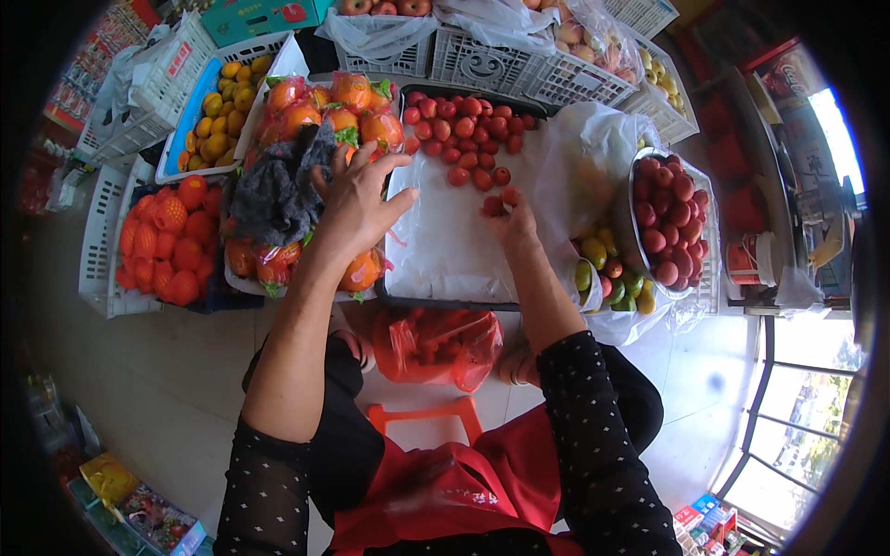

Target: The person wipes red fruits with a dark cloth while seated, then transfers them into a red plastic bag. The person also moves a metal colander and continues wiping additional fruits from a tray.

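Observation:
My left hand (360, 201) is empty, its fingers spread over the left rim of a shallow dark-edged tray (445, 271) lined with clear plastic. Beside that hand a crumpled dark grey cloth (274, 194) rests on wrapped oranges (361, 271); whether the fingertips touch it I cannot tell. Over the right half of the tray, my right hand (513, 226) grips small red fruits (494, 206), apparently two. Many similar loose red fruits (466, 128), perhaps plums or small tomatoes, are gathered at the tray's far end.
Left stand crates of netted red-orange fruit (167, 240) and yellow fruit (226, 118). Right are a metal bowl of dark red fruit (671, 222) and a plastic bag of green-yellow fruit (612, 271). White crates (480, 62) line the back. A red bag (438, 347) sits between my feet.

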A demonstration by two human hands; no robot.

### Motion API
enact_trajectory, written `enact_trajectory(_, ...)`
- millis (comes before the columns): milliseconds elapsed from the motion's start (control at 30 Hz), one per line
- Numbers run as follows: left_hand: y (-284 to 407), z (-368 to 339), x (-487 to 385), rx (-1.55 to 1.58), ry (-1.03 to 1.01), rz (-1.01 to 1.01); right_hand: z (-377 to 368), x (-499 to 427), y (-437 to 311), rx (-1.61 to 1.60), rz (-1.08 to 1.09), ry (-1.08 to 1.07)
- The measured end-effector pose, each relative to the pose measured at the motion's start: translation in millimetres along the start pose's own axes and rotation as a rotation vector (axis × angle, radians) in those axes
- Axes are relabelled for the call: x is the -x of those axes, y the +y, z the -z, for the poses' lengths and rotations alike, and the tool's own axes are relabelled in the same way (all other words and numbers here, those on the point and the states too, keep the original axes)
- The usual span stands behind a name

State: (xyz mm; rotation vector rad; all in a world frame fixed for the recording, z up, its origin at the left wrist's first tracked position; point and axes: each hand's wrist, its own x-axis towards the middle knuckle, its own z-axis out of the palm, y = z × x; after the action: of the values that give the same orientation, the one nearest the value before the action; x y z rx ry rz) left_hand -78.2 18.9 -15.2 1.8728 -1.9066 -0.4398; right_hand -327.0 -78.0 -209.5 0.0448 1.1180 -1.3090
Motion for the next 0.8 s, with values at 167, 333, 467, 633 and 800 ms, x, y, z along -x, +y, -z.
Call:
enact_trajectory(167, 4.7, -1.8, -4.0, 0.017, -0.011, 0.01, -6.0, 9.6, -33.1, -0.06, -0.088, -0.058)
enact_trajectory(333, 14.3, -9.3, -6.3, 0.014, -0.046, -0.013, 29.2, 87.8, -67.9, 0.371, 0.0, -0.407)
enact_trajectory(467, 21.1, -22.5, -7.6, 0.021, -0.094, -0.053, 52.5, 161.1, -128.9, 0.641, 0.4, -0.468)
enact_trajectory(633, 33.1, -43.4, -9.1, -0.006, -0.187, -0.1, 74.8, 198.8, -229.3, 0.592, 1.015, -0.305)
enact_trajectory(800, 51.2, -73.9, -6.4, 0.102, -0.165, -0.222, 147.5, 162.7, -315.8, 0.573, 1.251, 0.171)
